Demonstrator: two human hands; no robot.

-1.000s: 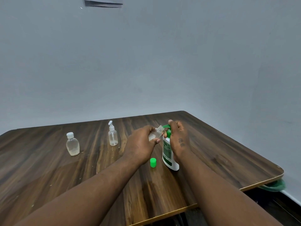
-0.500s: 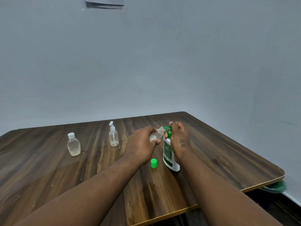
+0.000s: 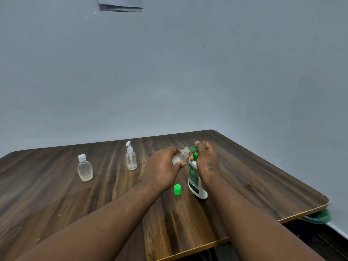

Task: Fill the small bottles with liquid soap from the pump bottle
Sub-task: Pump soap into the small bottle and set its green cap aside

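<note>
Your left hand (image 3: pixel 162 169) is wrapped around a small clear bottle (image 3: pixel 180 155), fingers closed on its body and thumb pressed along the underside. You hold it off the table, tilted so its open threaded neck points up and to the right, toward the green spout of the pump bottle (image 3: pixel 194 182). The neck sits just beside the spout tip; whether they touch is hard to make out at this angle.

Your right hand (image 3: pixel 206 162) is curled over the green pump head, fingers bent down across its top and the palm alongside the bottle's upper body. That white pump bottle stands upright on the wooden table (image 3: pixel 56 200), near the middle and a little to your right, its green label facing you.

A small green cap (image 3: pixel 177 189) stands on the table just left of the pump bottle's base, below your left hand and apart from the bottle you hold.

Farther left, two more small bottles stand upright and well apart from your hands: a clear one with a white pump top (image 3: pixel 131 159), and beyond it a rounder clear bottle with a white cap (image 3: pixel 84 168), which seems to hold pale liquid.
</note>
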